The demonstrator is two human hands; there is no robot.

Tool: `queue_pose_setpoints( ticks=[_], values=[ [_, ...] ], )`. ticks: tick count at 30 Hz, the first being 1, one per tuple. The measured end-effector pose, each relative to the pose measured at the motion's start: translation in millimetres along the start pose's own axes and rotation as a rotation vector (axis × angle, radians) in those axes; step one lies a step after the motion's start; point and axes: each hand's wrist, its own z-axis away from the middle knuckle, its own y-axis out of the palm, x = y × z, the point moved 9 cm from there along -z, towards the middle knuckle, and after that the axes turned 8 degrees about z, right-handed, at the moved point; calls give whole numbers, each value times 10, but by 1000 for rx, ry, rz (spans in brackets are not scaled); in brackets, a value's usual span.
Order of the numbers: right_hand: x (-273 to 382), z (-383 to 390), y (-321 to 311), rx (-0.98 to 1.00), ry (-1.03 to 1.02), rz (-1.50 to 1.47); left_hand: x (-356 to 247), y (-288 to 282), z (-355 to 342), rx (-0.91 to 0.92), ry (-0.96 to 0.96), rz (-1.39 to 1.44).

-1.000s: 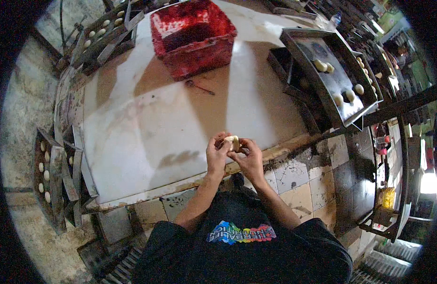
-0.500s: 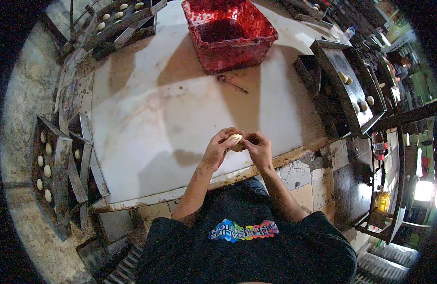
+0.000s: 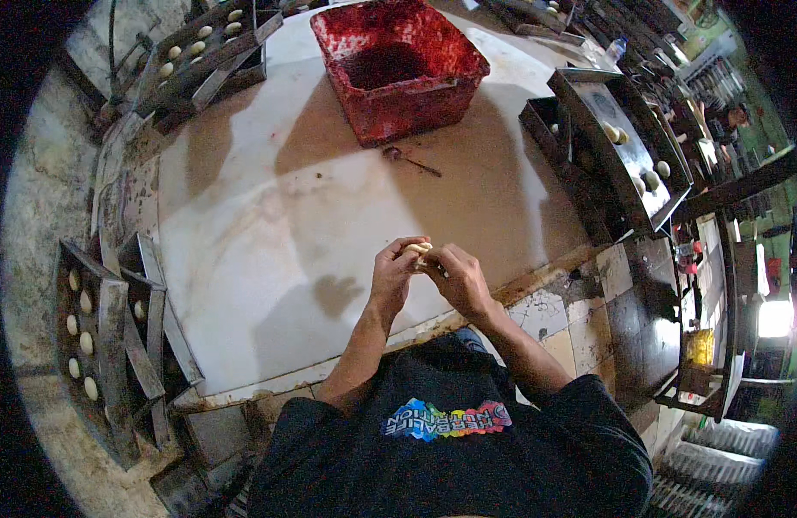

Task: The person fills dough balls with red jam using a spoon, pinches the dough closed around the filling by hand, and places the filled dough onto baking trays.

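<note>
My left hand and my right hand meet over the near part of the pale tabletop, both closed on a small cream-coloured dough piece. The fingers of both hands press round it, hiding much of its lower part. Beyond my hands lies a long-handled metal tool, just in front of a stained red plastic tub with dark contents or a dark bottom; I cannot tell which.
Metal trays with several dough balls stand at upper left, lower left and right, where they are stacked; more trays sit at the back. A yellow item is on a rack at right. Tiled floor shows beside the table.
My fingers have shifted round the dough, with the right hand turned further over it, so less dough shows. The surroundings swung right in the view, then partly back left.
</note>
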Motion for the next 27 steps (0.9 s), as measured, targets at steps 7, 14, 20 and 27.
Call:
queue_pose_setpoints(
  ticks=[7,14,20,27],
  values=[
    [-426,-81,-13,-35,290,-177,142,71,-62,-29,-112,-98],
    [-286,-19,-80,1,155,-41,233,-74,-55,-185,-147,254],
    [-294,-56,-1,59,156,-68,109,78,-54,38,-7,-130],
    [-720,87,-17,-111,515,-184,59,283,22,113,147,-387]
  ],
)
